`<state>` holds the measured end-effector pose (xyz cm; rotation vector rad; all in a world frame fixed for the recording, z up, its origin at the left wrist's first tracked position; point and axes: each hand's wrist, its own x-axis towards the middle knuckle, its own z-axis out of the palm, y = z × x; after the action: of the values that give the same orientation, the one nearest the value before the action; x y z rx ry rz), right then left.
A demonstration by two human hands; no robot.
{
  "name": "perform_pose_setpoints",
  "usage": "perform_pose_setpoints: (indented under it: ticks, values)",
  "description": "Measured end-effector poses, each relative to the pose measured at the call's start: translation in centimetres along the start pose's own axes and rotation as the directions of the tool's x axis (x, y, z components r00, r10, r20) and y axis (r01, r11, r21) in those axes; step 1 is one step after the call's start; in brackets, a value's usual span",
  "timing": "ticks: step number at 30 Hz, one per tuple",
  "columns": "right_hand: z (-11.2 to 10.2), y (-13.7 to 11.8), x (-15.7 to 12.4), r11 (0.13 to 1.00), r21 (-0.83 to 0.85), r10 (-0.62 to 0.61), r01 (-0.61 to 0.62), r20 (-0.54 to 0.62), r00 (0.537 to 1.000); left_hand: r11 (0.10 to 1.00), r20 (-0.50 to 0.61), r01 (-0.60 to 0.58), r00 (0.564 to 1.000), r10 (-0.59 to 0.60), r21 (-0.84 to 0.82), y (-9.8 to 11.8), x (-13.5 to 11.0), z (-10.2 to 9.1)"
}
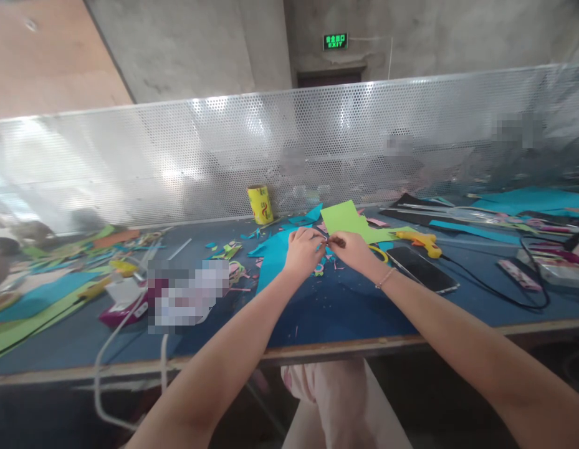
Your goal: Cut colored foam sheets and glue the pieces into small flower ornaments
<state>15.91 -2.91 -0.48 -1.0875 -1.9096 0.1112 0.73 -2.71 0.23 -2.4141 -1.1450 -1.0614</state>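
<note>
Over the middle of the table, my left hand [304, 251] and my right hand [351, 248] meet with fingertips pinched together. Between them is something small and dark that I cannot make out. Blue sheets [273, 265] lie under and beside my left hand. Behind my right hand spreads a bright green sheet [343, 218] with a cut edge. Yellow-handled scissors [379, 252] seem to lie partly hidden by my right wrist; only a yellow loop shows. Small colored scraps [320, 269] are scattered below my fingers.
A yellow glue gun [422, 241] with a black cord and a phone [422, 269] lie to the right. A yellow roll [260, 204] stands by the perforated metal screen [200, 149]. At left are a purple power strip [123, 312], white cable and colored sheets [46, 296].
</note>
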Motion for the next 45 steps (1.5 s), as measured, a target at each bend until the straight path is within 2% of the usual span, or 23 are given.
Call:
perform_pose_setpoints:
  ticks: [5,7,8,10,12,13,15,17,22,29,31,36,39,43,45]
  values:
    - [-0.4,-0.1,0.0,1.000,-0.019,0.007,-0.008,-0.018,1.000,0.998,-0.019,0.034,0.999,-0.035,-0.043,-0.2,0.1,-0.2]
    - [-0.6,0.0,0.0,0.999,-0.020,0.028,-0.029,-0.020,0.999,0.992,0.034,0.080,0.996,-0.077,-0.094,-0.9,0.2,-0.4]
    - [-0.7,0.1,0.0,0.999,-0.014,0.043,-0.044,-0.017,0.999,0.986,0.109,0.107,0.990,-0.093,-0.130,-1.5,0.2,-0.5]
    - [-0.8,0.3,0.0,0.997,0.004,0.075,-0.075,-0.007,0.997,0.963,0.334,0.177,0.937,-0.102,-0.202,-2.7,0.1,-0.6]
    - [-0.9,0.6,0.0,0.994,0.018,0.105,-0.105,0.008,0.994,0.949,0.551,0.216,0.833,-0.056,-0.231,-3.8,-0.1,-0.6]
    - [-0.9,0.7,0.0,0.993,0.021,0.117,-0.118,0.013,0.993,0.951,0.617,0.222,0.786,-0.042,-0.218,-4.2,-0.2,-0.6]
    - [-0.9,0.9,0.0,0.991,0.020,0.131,-0.132,0.026,0.991,0.957,0.659,0.233,0.749,-0.062,-0.174,-4.6,-0.4,-0.5]
    - [-0.9,1.0,-0.1,0.991,0.022,0.133,-0.133,0.037,0.990,0.954,0.673,0.253,0.735,-0.079,-0.164,-4.5,-0.5,-0.4]
    - [-0.8,1.0,-0.2,0.990,0.030,0.135,-0.137,0.061,0.989,0.909,0.751,0.336,0.659,-0.038,-0.248,-3.5,-0.2,-0.5]
    - [-1.0,0.7,-0.2,0.988,0.029,0.149,-0.152,0.084,0.985,0.865,0.755,0.438,0.646,-0.113,-0.245,-3.4,-0.1,-0.1]
    - [-1.1,0.6,-0.2,0.988,0.031,0.147,-0.150,0.084,0.986,0.855,0.730,0.447,0.671,-0.126,-0.263,-3.4,-0.2,0.2]
    - [-1.2,0.2,-0.3,0.991,0.067,0.110,-0.115,0.069,0.991,0.788,0.606,0.492,0.771,-0.196,-0.370,-2.7,-0.2,0.7]
    - [-1.2,-0.2,-0.3,0.991,0.093,0.090,-0.095,0.059,0.994,0.677,0.570,0.533,0.797,-0.200,-0.507,-2.1,-0.1,0.9]
    - [-1.3,-0.5,-0.2,0.988,0.140,0.067,-0.072,0.042,0.997,0.425,0.590,0.624,0.775,-0.228,-0.655,-1.4,0.0,0.9]
    - [-1.2,-0.3,-0.2,0.983,0.173,0.063,-0.068,0.038,0.997,0.372,0.596,0.644,0.764,-0.250,-0.669,-1.0,0.1,0.7]
